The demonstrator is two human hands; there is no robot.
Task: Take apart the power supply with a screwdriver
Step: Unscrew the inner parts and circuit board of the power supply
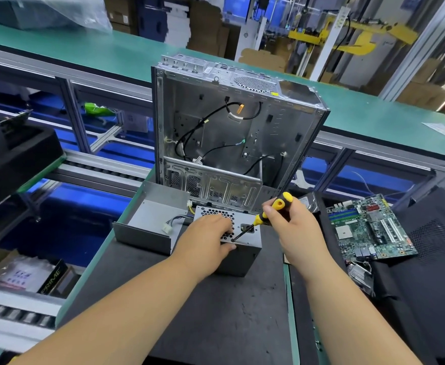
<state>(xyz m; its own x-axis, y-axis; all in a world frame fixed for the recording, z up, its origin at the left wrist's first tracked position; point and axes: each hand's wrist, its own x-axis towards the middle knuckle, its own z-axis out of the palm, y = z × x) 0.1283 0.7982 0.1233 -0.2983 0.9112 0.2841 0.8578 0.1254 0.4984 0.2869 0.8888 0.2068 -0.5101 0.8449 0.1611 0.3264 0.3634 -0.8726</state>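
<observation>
The grey power supply (245, 255) stands on the dark mat, its perforated fan face turned up. My left hand (205, 241) lies on top of that face, fingers over the grille and thumb against the near edge. My right hand (293, 227) grips a yellow-and-black screwdriver (264, 216) by its handle. The shaft slants down to the left, and its tip sits on a screw near the front edge of the face. A removed grey metal cover (150, 222) lies open just left of the unit, with a white cable plug inside.
An empty silver computer case (231, 133) stands upright right behind the power supply. A green motherboard (368, 227) lies to the right on black foam. Roller conveyors run on the left, and a black foam block (13, 159) sits at the far left.
</observation>
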